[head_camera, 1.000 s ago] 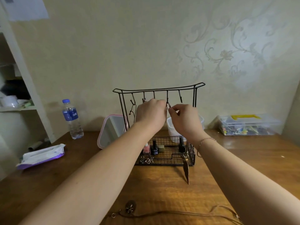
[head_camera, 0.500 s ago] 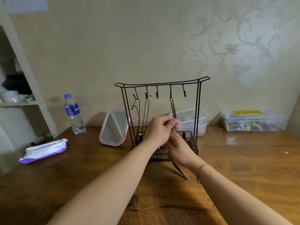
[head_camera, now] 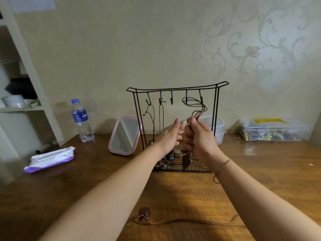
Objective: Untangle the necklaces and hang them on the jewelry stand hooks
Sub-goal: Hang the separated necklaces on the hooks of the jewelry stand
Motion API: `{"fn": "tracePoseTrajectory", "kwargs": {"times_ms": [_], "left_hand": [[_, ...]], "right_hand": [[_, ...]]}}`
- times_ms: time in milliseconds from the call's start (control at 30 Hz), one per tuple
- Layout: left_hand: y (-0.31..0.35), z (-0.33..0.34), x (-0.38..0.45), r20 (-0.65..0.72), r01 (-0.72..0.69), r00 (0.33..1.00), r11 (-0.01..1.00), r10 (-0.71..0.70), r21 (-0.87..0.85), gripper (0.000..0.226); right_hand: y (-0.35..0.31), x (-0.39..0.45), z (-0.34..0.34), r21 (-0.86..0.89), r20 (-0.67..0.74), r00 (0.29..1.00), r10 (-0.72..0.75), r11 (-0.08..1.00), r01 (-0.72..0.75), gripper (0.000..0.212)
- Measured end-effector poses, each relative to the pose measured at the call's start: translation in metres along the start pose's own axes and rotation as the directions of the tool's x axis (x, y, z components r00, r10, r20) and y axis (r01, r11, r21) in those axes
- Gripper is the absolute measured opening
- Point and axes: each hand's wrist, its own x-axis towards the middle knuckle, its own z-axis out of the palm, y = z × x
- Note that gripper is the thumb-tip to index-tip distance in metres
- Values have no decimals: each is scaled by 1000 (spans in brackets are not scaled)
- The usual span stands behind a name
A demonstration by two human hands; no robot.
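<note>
Currently, the head view shows a black wire jewelry stand [head_camera: 177, 122] upright on a brown wooden table [head_camera: 260, 171], close to a pale patterned wall. Both forearms reach toward it from the near edge.

Right hand [head_camera: 198, 136]: fingers curled into a fist round a bundle of brown cord — a necklace [head_camera: 195, 106] whose loops rise above the fist and drape over a hook [head_camera: 186, 98] near the right end of the top bar. A dark pendant [head_camera: 186, 161] hangs below the fist, over the stand's mesh base. A thin bracelet [head_camera: 222, 168] sits on this wrist.

Left hand [head_camera: 171, 134]: just beside the right hand, fingers fairly straight and pointing up, nothing seen in its grasp. Whether it touches the cord cannot be told.

Two dark cords [head_camera: 156, 119] hang from the hooks at the left end of the bar. A small dark bottle [head_camera: 170, 156] stands in the mesh base.

Another necklace [head_camera: 156, 219] — a brown cord with a round pendant — lies flat on the table near the front edge, well apart from the stand.

Also on the table: a water bottle [head_camera: 81, 120] and a packet of wipes [head_camera: 50, 158] at left, a pink-framed mirror [head_camera: 125, 135] leaning just left of the stand, a clear tub [head_camera: 217, 129] behind it, and a clear case with a yellow handle [head_camera: 272, 129] at right. White shelving [head_camera: 22, 94] stands at far left.
</note>
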Motion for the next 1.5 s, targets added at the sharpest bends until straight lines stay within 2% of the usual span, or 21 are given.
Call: {"fn": "tracePoseTrajectory", "kwargs": {"times_ms": [67, 133, 200, 300, 467, 667, 833, 967, 1033, 1067, 1133, 1167, 1200, 1333, 1500], "left_hand": [[-12, -1, -3, 4, 55, 998, 996, -56, 68, 84], [-26, -1, -5, -14, 117, 993, 978, -116, 171, 86], [-38, -2, -7, -35, 145, 989, 951, -141, 271, 73], [-49, -5, -10, -46, 161, 987, 915, -155, 369, 51], [-51, -8, -7, -62, 139, 990, 902, -124, 409, 39], [-56, -7, -6, -59, 162, 987, 893, -151, 420, 34], [-60, -5, -2, -60, 162, 987, 895, -151, 417, 38], [-60, -1, -1, -77, 161, 987, 894, -142, 419, 41], [-61, 0, -1, -131, 175, 983, 895, -132, 411, 44], [-61, 1, -1, -157, 186, 979, 896, -133, 404, 45], [-62, 1, -1, -180, 200, 974, 896, -138, 397, 47], [-62, 1, -1, -176, 197, 975, 893, -135, 405, 48], [-63, 1, -2, -166, 188, 978, 885, -128, 425, 49], [-66, 5, -7, -105, 145, 989, 822, -104, 551, 51], [-63, 5, -18, -36, 61, 998, 732, -50, 678, 52]], "right_hand": [[-6, 7, 4, -78, 21, 1000, -18, 997, 19, 33], [-9, 15, 9, -236, 16, 997, -71, 969, 73, 31], [-13, 23, 14, -350, 31, 991, -130, 927, 133, 31], [-14, 34, 19, -413, 62, 985, -159, 894, 171, 31], [12, 43, 13, -574, 89, 970, -225, 785, 234, 32], [52, 42, -11, -696, -8, 987, -163, 709, 112, 31], [71, 29, -24, -820, 31, 998, -62, 568, 61, 27], [71, 33, -17, -867, -9, 999, 37, 498, -26, 22], [72, 32, -15, -926, -24, 997, 71, 375, -49, 18], [72, 30, -16, -972, -23, 995, 93, 233, -44, 15], [75, 24, -18, -993, -14, 991, 135, -118, 2, 19], [76, 21, -19, -972, -21, 988, 151, -235, 16, 25], [77, 18, -21, -954, -31, 986, 161, -298, 18, 31], [76, 9, -29, -934, -58, 986, 153, -357, 0, 46], [63, -6, -34, -925, 0, 990, 144, -375, 55, 57]]}}
